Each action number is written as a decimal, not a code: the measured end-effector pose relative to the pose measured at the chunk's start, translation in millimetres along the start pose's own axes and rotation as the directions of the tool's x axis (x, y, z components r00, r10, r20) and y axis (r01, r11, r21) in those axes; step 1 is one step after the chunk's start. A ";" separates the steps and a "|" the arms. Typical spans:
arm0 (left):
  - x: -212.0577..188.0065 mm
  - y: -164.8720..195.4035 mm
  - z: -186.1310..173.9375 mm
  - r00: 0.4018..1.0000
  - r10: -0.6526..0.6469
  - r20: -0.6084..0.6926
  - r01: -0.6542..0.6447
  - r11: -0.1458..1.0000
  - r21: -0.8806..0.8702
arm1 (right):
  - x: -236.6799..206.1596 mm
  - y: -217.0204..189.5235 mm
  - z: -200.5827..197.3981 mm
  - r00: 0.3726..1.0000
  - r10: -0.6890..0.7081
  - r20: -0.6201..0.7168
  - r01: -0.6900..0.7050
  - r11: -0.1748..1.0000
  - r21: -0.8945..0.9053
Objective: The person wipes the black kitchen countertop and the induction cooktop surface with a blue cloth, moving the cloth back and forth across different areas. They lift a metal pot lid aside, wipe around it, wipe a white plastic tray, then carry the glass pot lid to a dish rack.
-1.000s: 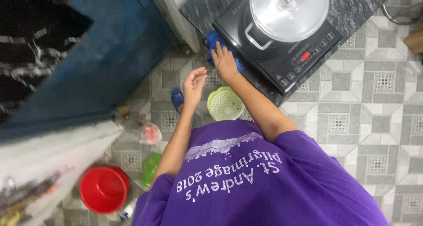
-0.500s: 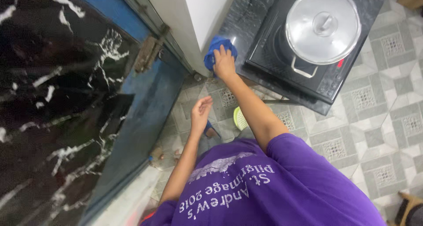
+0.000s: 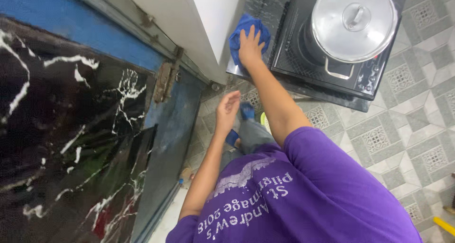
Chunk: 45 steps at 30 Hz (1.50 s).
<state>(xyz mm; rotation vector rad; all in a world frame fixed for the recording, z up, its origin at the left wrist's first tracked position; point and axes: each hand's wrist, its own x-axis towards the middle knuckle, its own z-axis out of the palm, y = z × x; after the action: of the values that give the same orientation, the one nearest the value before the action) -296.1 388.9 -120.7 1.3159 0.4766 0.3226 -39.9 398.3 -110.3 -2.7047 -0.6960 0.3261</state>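
Note:
My right hand [image 3: 250,48] presses flat on a blue cloth [image 3: 242,29] lying on a dark marbled counter [image 3: 265,6], just left of a black induction cooktop [image 3: 327,75]. On the cooktop stands a steel pot with a lid [image 3: 353,22]. My left hand [image 3: 227,108] hangs free in the air below the counter, fingers apart, holding nothing. Purple shirt sleeves cover my upper arms.
A white wall [image 3: 208,15] stands left of the counter. Further left is a blue door frame [image 3: 180,124] and a black marbled slab [image 3: 71,139]. Patterned grey floor tiles [image 3: 407,129] spread to the right. My feet in blue sandals [image 3: 246,111] are below.
The view has swung left and closer. My right hand has pushed the blue cloth further along the counter beside the cooktop. My left hand stays loose in the air.

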 end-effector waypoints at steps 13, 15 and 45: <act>62.5 58.0 20.4 0.990 0.089 0.109 -0.103 0.986 0.134 | 91.8 18.5 -22.2 0.989 0.138 0.059 -0.139 0.990 0.001; 77.7 66.0 26.9 0.986 0.107 0.130 -0.124 0.983 0.137 | 105.3 21.8 -25.6 0.984 0.170 0.052 -0.170 0.985 0.005; 48.6 38.5 19.7 0.994 0.071 0.086 -0.068 0.997 -0.039 | -9.4 21.4 18.6 0.978 0.180 -0.104 -0.189 0.979 -0.082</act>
<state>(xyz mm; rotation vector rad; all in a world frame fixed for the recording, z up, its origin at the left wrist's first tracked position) -242.8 404.8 -87.0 1.3083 0.3506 0.3290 -44.3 380.6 -134.0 -2.8572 -0.4428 0.2102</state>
